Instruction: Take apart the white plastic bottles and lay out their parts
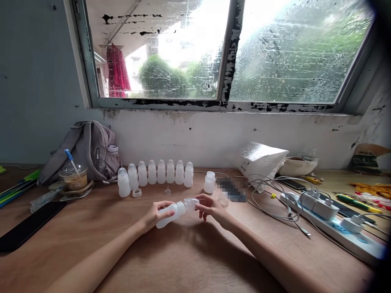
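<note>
My left hand (161, 212) is wrapped round the body of a white baby bottle (167, 217), which lies tilted with its top toward the right. On the bottle's neck end sits a clear cap (190, 204), and the fingers of my right hand (208, 206) close on that cap. Behind them a clear nipple (168, 189) and a white ring (137, 193) rest on the table. An uncapped white bottle (209, 182) stands upright to the right, with a loose clear cap (223, 201) close to my right hand. Several capped bottles (152, 172) form a row at the back.
A grey backpack (91, 150) and an iced drink cup (74, 177) stand at the left, near a black flat object (30, 226). White cables (275, 203), a power strip (336, 224) and a silvery bag (259, 160) take up the right side.
</note>
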